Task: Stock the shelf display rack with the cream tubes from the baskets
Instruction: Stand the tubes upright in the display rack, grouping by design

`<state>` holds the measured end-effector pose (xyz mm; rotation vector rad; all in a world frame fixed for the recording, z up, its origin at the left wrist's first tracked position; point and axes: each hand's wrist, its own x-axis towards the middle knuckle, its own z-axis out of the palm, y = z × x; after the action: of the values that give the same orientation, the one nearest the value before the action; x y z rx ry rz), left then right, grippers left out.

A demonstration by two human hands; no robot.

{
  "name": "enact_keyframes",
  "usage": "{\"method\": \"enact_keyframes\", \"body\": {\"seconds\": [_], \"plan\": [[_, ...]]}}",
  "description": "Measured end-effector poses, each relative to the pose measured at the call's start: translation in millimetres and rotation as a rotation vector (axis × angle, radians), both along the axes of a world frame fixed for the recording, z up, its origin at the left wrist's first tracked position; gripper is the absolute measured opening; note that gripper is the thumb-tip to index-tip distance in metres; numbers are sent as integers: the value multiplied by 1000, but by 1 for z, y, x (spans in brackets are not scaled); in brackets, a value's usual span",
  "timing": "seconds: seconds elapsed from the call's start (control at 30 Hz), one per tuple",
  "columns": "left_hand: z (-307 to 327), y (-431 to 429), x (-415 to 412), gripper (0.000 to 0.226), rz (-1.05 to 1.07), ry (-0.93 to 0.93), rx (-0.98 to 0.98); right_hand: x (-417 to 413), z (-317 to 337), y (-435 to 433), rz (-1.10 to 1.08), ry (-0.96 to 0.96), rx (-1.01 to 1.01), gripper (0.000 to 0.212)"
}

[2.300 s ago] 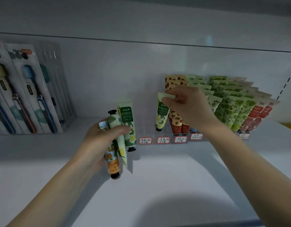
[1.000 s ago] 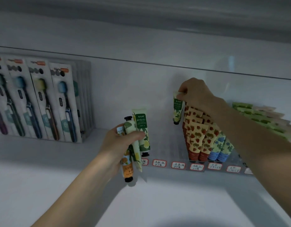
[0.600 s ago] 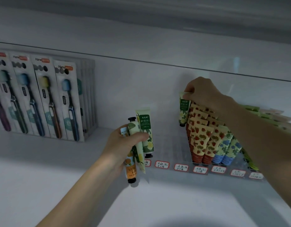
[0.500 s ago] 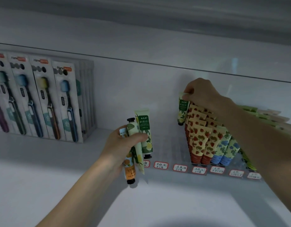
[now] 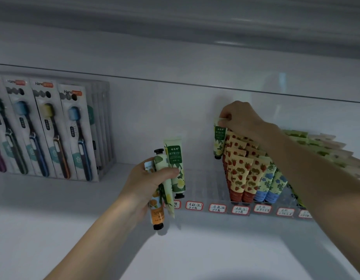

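One orange tube [image 5: 156, 212] in left hand [image 5: 142, 184] reads "XIYIN".

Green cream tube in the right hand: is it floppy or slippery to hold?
Probably fairly stiff: the green tube hangs straight from the right hand pinching its flat end. Likely light, since a pinch carries it.

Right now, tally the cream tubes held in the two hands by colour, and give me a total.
Green lemon-print: 3, the cap-up tube and the label-front tube in the left hand, the pinched tube in the right hand.
Orange: 1, the orange tube, in the left hand.
Total: 4.
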<state>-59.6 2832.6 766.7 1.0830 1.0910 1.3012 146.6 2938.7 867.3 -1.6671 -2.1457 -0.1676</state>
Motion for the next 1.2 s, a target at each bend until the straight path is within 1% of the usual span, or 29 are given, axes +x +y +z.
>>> {"method": "enact_keyframes", "body": {"seconds": [0.13,0.3,0.4,0.5,0.67,0.93,1.2], "plan": [[0,0,-1,8,5,-2,-5,-1,-3,2,12,0,-16,16],[1,-1,0,8,9,0,-5,1,-10,5,-53,6,-30,17],[1,-2,1,7,5,-1,-9,2,-6,4,-107,-56,-62,21],[1,-3,2,7,-8,-6,-6,3,-5,4,-93,-115,-104,23],[0,-3,4,7,6,-25,-8,-1,-1,10,-102,-150,-155,19],[3,-3,6,7,3,-48,-9,-11,-4,13,-80,-182,-178,21],[6,-9,7,6,3,-33,-5,-5,0,7,-114,-129,-204,27]]}}
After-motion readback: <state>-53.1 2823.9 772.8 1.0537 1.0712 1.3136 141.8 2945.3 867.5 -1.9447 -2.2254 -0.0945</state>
